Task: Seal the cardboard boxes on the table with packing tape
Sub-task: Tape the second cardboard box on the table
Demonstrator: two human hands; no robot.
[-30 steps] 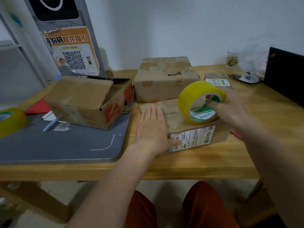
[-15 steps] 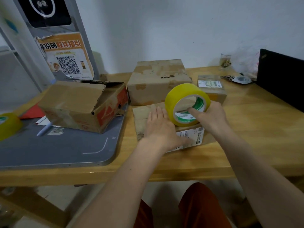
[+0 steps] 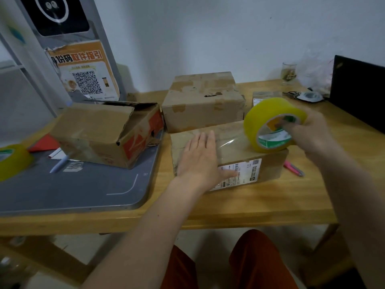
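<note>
A flat cardboard box (image 3: pixel 268 165) with a white shipping label lies in front of me on the wooden table (image 3: pixel 260 201). My left hand (image 3: pixel 200 159) presses flat on its top, fingers spread. My right hand (image 3: pixel 308 134) grips a yellow tape roll (image 3: pixel 270 119) with fingers through its core, at the box's right end. A clear strip of tape (image 3: pixel 227 142) stretches from the roll across the box top toward my left hand. An open box (image 3: pixel 104 130) with a raised flap sits at left. Behind stands a closed box (image 3: pixel 200 101).
A grey mat (image 3: pixel 83 184) covers the table's left part, with a second yellow tape roll (image 3: pixel 12 161), a pen (image 3: pixel 59 164) and red paper on it. A pink marker (image 3: pixel 293 167) lies right of the flat box. A small box (image 3: pixel 264 97), glass, keys and black laptop (image 3: pixel 358 90) stand at back right.
My right hand has pulled the tape roll to the right, away from my left hand, drawing out a strip over the box top. My left hand stays pressed on the box.
</note>
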